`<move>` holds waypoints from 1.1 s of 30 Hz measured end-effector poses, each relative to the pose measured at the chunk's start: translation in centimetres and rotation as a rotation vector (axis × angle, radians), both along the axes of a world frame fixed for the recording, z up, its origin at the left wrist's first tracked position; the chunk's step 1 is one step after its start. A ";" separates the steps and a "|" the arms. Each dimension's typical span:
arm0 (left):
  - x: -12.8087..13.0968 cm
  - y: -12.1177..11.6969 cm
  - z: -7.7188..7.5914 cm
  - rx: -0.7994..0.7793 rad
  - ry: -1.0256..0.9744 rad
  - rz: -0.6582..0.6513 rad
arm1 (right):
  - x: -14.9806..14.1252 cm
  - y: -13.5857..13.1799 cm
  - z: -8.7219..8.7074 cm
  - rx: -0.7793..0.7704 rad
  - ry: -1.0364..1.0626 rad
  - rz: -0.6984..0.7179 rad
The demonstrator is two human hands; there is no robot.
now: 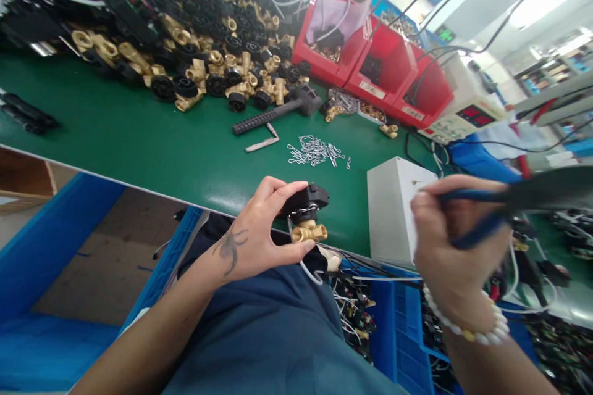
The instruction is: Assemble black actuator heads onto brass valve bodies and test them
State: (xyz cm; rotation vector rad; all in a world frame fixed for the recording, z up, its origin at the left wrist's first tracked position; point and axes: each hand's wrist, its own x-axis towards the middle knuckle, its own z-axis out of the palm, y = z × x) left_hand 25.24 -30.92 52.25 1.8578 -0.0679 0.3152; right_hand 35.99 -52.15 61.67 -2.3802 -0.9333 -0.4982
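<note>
In the head view, my left hand grips a brass valve with a black plastic cap on top, at the table's front edge. A thin wire clip runs across the valve's black neck, and a white cable hangs below it. Over on the right, my right hand is closed round the blue handles of pliers. Their jaws point right and are smeared by motion. Beyond my left hand lies a loose pile of silver spring clips on the green tabletop.
A black mallet and a bent metal bar lie mid-table. Behind are heaped brass valves and red bins. A grey box stands between my hands. Blue crates sit below the edge.
</note>
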 end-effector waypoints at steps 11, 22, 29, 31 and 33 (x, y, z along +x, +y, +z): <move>-0.1 -0.1 -0.4 0.024 -0.014 0.009 | -0.2 0.3 -0.2 -0.114 0.104 0.030; -0.2 -0.2 -0.2 0.040 0.017 -0.005 | -0.3 0.3 -0.3 -0.488 0.270 0.148; -0.2 -0.3 -0.2 0.057 -0.003 0.000 | -0.5 0.2 -0.4 -0.167 0.071 0.012; -0.1 -0.4 -0.2 0.067 -0.016 -0.001 | -0.7 0.4 -0.7 -0.389 0.170 0.166; -0.1 -0.5 -0.1 0.069 -0.037 0.001 | -0.8 0.8 -0.8 -0.557 0.271 0.280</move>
